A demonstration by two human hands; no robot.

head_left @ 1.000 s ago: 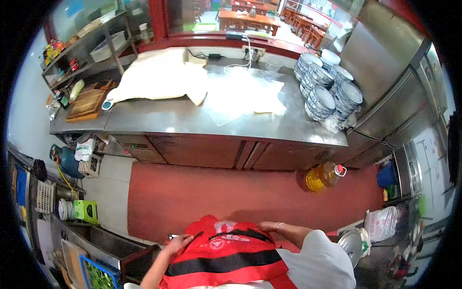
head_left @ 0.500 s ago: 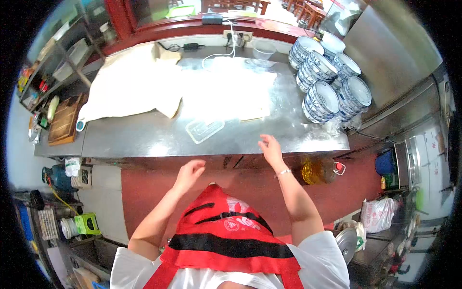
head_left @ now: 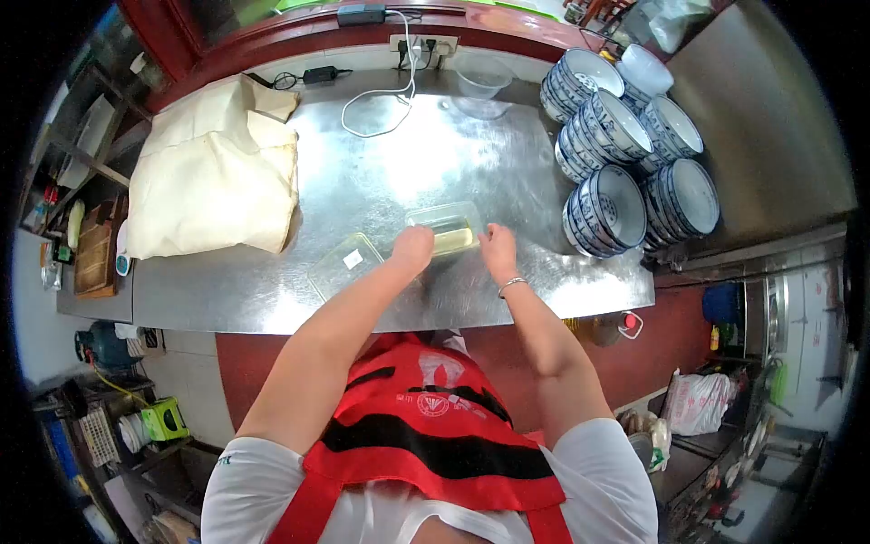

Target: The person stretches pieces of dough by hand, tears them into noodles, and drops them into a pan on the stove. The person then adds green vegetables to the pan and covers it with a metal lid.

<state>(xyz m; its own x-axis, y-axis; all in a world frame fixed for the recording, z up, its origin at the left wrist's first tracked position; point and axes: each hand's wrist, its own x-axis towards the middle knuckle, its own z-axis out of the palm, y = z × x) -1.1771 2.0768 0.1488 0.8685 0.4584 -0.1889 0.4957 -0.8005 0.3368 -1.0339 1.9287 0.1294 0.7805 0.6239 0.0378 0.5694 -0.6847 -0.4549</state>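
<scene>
A clear rectangular plastic container (head_left: 442,216) with something pale yellow in it sits on the steel counter in front of me. My left hand (head_left: 414,248) is closed at its near left side, the fingertips partly hidden behind the knuckles. At the right edge, my right hand (head_left: 497,251) is closed with thumb and fingers against the rim. Left of the container, beside my left forearm, a clear plastic lid (head_left: 341,269) with a small white label lies flat on the counter.
A cream cloth (head_left: 213,172) covers something at the counter's left. Stacked blue-and-white bowls (head_left: 607,208) stand at the right. A clear bowl (head_left: 482,77) and a white cable (head_left: 376,132) are at the back. An oil jug (head_left: 605,328) stands on the floor below.
Both hands have moved forward from the counter's front edge to the plastic container. My view has shifted closer, and the glare on the counter has faded.
</scene>
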